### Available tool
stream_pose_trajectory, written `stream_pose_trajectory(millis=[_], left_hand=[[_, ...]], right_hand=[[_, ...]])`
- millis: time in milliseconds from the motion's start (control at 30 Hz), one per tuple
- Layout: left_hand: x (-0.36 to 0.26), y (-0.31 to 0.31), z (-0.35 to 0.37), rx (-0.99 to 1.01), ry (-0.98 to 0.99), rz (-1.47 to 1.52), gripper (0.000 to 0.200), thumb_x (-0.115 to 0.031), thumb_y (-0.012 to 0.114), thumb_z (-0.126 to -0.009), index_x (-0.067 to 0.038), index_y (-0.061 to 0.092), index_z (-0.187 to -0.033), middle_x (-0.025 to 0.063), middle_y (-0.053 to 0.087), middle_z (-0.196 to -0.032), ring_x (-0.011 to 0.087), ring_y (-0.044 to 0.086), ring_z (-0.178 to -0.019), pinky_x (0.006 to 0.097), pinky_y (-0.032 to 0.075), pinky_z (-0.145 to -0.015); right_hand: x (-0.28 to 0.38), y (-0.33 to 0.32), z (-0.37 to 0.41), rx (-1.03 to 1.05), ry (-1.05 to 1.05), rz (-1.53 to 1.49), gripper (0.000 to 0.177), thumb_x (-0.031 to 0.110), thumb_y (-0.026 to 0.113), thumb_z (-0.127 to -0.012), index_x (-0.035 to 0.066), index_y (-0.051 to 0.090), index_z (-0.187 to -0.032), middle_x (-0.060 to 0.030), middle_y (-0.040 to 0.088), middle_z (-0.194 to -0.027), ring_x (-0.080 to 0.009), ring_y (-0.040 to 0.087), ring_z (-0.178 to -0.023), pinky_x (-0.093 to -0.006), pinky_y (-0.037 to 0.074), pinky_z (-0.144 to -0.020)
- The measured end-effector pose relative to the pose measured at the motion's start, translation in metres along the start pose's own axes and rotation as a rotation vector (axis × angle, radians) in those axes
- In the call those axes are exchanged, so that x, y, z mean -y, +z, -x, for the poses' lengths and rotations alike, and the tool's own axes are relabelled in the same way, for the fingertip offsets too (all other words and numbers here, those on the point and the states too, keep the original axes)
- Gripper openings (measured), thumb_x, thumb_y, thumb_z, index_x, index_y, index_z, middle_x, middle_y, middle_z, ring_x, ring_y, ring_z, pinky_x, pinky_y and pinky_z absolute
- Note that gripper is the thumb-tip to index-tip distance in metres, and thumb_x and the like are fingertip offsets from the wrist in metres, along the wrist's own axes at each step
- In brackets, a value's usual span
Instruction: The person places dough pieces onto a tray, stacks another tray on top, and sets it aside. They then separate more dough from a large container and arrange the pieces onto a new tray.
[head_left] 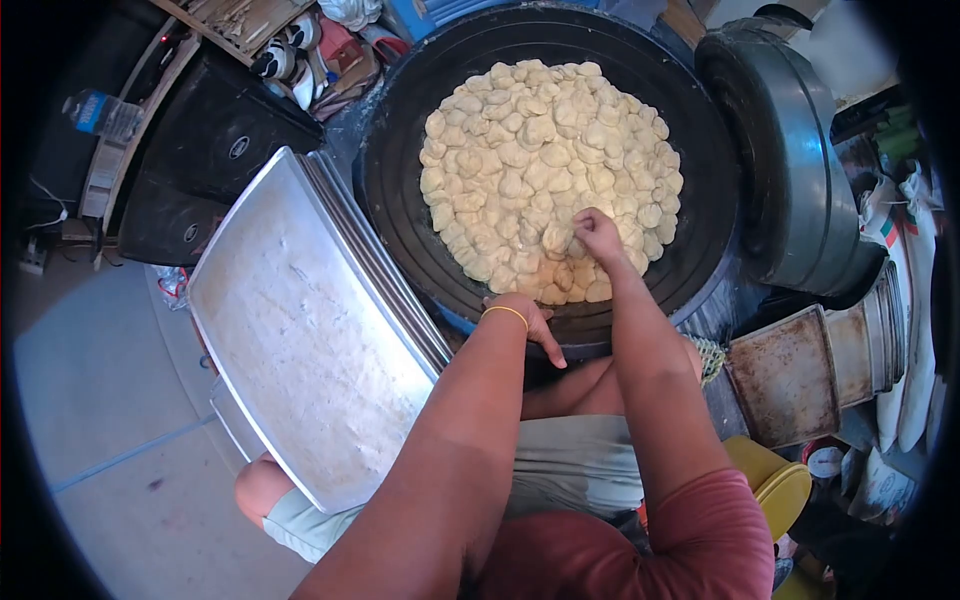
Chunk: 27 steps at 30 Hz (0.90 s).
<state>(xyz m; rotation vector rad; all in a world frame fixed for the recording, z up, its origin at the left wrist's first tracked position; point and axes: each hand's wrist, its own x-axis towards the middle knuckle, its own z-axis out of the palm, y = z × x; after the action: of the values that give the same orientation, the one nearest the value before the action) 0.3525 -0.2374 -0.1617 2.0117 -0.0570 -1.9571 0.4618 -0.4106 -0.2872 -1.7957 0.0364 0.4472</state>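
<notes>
Pale lumpy dough pieces [545, 150] lie heaped in a mound filling the middle of the wide round black pan [400, 190], straight ahead of the seated person. Right hand [598, 235] is down on the near edge of the mound, fingers bunched and pinching at one piece; the piece itself is hidden under the fingertips. Left hand [525, 315] lies on the pan's near rim, thin gold bangle [505, 312] at the wrist, thumb out, holding nothing; cannot tell whether the fingers curl over the rim. Judgement: the pieces touch one another and look soft, so a clean lift calls for a light pinch on a single edge piece, drawn up and away from its neighbours rather than dragged through them, with the left hand bracing the pan. Just left of the pan, a floured rectangular aluminium tray [310, 330] rests tilted over the person's knee [262, 485], more such trays stacked under it. Right of the pan: nested grey metal tubs [790, 150], and below them a rusty square baking tin [785, 375]. Yellow plastic stool [775, 480] near the right elbow. Grey concrete floor [90, 400] to the left.
</notes>
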Motion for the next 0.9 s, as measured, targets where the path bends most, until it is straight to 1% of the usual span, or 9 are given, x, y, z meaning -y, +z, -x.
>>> stream_pose_trajectory(millis=[133,233,367,433,533,667,767,867,900], left_hand=[[-0.003,-0.005,0.004,0.059,0.004,-0.014,0.140,-0.072,0.080,-0.037,-0.029,0.013,-0.152,0.0085,0.021,-0.156,0.0274,0.012,-0.146,0.0562,-0.006,-0.114],[-0.003,-0.005,0.004,0.049,0.003,-0.027,0.141,-0.073,0.079,-0.037,-0.029,0.011,-0.152,0.0083,0.017,-0.157,0.0272,0.010,-0.146,0.0557,-0.006,-0.114],[-0.003,-0.006,0.001,0.052,0.006,-0.036,0.140,-0.074,0.079,-0.038,-0.029,0.011,-0.152,0.0078,0.015,-0.158,0.0269,0.008,-0.146,0.0562,-0.006,-0.113],[-0.005,-0.007,0.007,0.078,-0.010,-0.017,0.140,-0.074,0.079,-0.038,-0.030,0.011,-0.152,0.0078,0.015,-0.158,0.0270,0.008,-0.146,0.0559,-0.006,-0.114],[-0.004,-0.005,0.004,0.079,-0.010,-0.011,0.140,-0.073,0.079,-0.038,-0.030,0.011,-0.152,0.0078,0.016,-0.157,0.0267,0.010,-0.146,0.0559,-0.006,-0.114],[-0.003,-0.005,0.000,0.060,-0.009,-0.029,0.139,-0.073,0.079,-0.038,-0.030,0.012,-0.152,0.0078,0.018,-0.157,0.0258,0.012,-0.146,0.0553,-0.005,-0.114],[-0.001,-0.005,-0.002,0.047,-0.011,-0.028,0.139,-0.073,0.079,-0.038,-0.029,0.012,-0.152,0.0076,0.019,-0.157,0.0249,0.015,-0.145,0.0545,-0.004,-0.114],[-0.001,-0.004,-0.005,0.067,-0.007,-0.005,0.140,-0.073,0.079,-0.038,-0.028,0.012,-0.152,0.0075,0.019,-0.157,0.0245,0.015,-0.145,0.0537,-0.004,-0.115],[0.000,-0.004,-0.006,0.055,0.005,-0.015,0.140,-0.072,0.080,-0.038,-0.028,0.012,-0.152,0.0077,0.019,-0.157,0.0247,0.016,-0.145,0.0541,-0.004,-0.115]], right_hand=[[0.003,0.012,0.002,0.045,-0.099,0.282,0.021,-0.002,0.062,-0.077,0.003,0.062,-0.097,-0.0007,0.061,-0.084,-0.0076,0.055,-0.071,-0.0226,0.047,-0.065],[-0.003,0.009,-0.004,0.024,-0.032,0.133,0.026,-0.003,0.062,-0.075,0.003,0.063,-0.100,-0.0012,0.062,-0.085,-0.0083,0.056,-0.073,-0.0235,0.048,-0.067],[-0.015,0.001,-0.009,-0.010,-0.018,0.153,0.029,-0.003,0.062,-0.071,0.003,0.065,-0.100,-0.0036,0.064,-0.083,-0.0129,0.060,-0.074,-0.0266,0.050,-0.070],[-0.009,0.002,-0.004,-0.033,-0.144,0.478,0.029,-0.001,0.063,-0.069,0.003,0.067,-0.097,-0.0062,0.066,-0.082,-0.0182,0.063,-0.075,-0.0292,0.051,-0.071],[0.001,0.005,-0.002,-0.023,-0.054,0.571,0.025,0.001,0.064,-0.069,0.003,0.068,-0.093,-0.0080,0.068,-0.082,-0.0212,0.064,-0.075,-0.0301,0.051,-0.072],[0.000,0.001,-0.005,-0.015,0.010,0.536,0.024,0.004,0.066,-0.069,0.004,0.069,-0.093,-0.0082,0.068,-0.080,-0.0210,0.064,-0.073,-0.0297,0.051,-0.071],[-0.007,0.003,-0.011,-0.099,-0.039,0.306,0.023,0.007,0.070,-0.071,0.007,0.070,-0.094,-0.0091,0.067,-0.078,-0.0220,0.064,-0.071,-0.0295,0.051,-0.070],[0.018,0.012,0.001,0.058,-0.098,0.222,0.015,0.013,0.070,-0.075,0.010,0.072,-0.089,-0.0138,0.069,-0.087,-0.0275,0.066,-0.080,-0.0339,0.052,-0.075],[0.021,0.019,0.003,0.102,-0.108,0.332,0.015,0.015,0.072,-0.075,0.010,0.072,-0.089,-0.0134,0.068,-0.088,-0.0272,0.066,-0.083,-0.0349,0.052,-0.077]])
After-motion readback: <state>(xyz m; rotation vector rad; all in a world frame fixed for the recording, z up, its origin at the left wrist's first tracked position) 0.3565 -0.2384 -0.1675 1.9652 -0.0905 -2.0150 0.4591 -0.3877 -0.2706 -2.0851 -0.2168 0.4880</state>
